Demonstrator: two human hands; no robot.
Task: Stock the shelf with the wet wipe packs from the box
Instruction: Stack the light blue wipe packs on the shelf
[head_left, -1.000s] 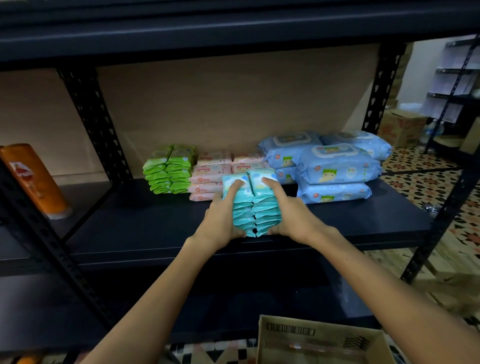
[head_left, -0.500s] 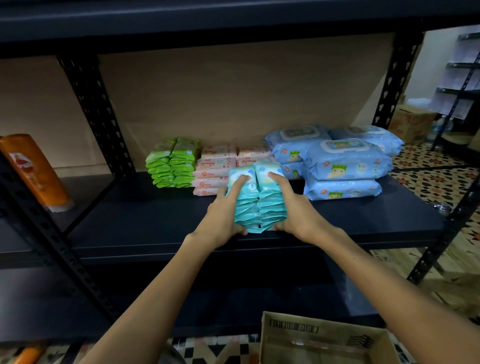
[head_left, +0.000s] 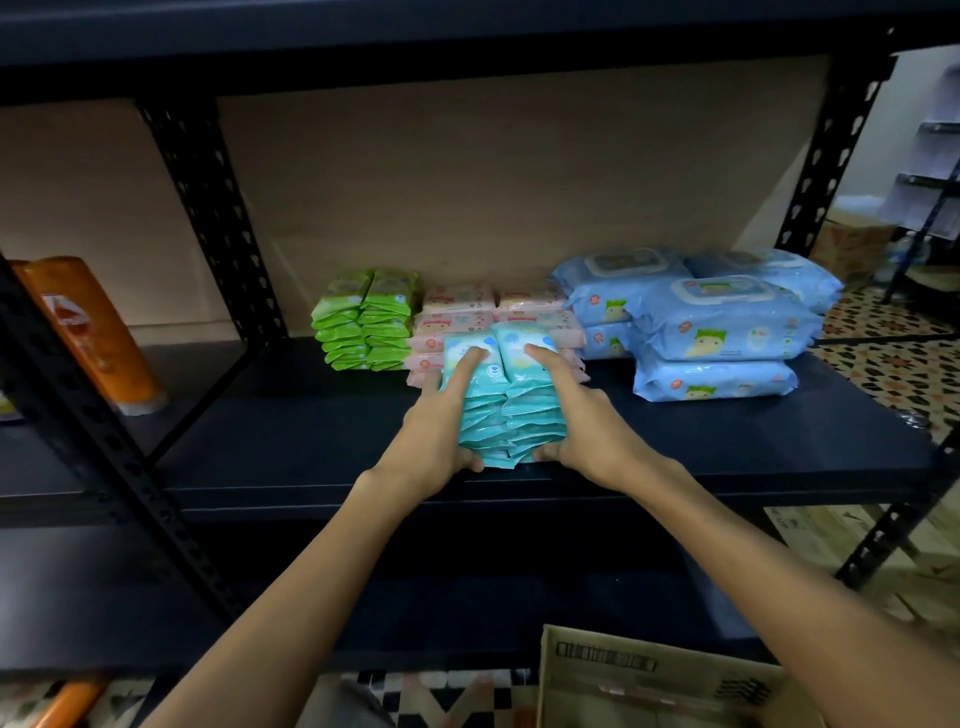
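We see two side-by-side stacks of soft, crinkled teal packs (head_left: 506, 410) standing on the smooth dark shelf (head_left: 291, 447), close to its front edge. Our left hand (head_left: 436, 441) grips the left stack, fingers laid over its top and thumb curled under its base; our right hand (head_left: 582, 431) clamps the right stack the same way. Both arms reach straight in from 6 o'clock. Just behind at 12 o'clock sit flat pink packs (head_left: 457, 317), with glossy green packs (head_left: 363, 325) at 10 o'clock and big puffy blue packs (head_left: 711, 332) at 2 o'clock. Bare shelf lies open at 9 o'clock, toward a perforated steel post (head_left: 208, 208) and an orange bottle (head_left: 88, 332). A cardboard box (head_left: 649, 680) sits below at 5 o'clock.
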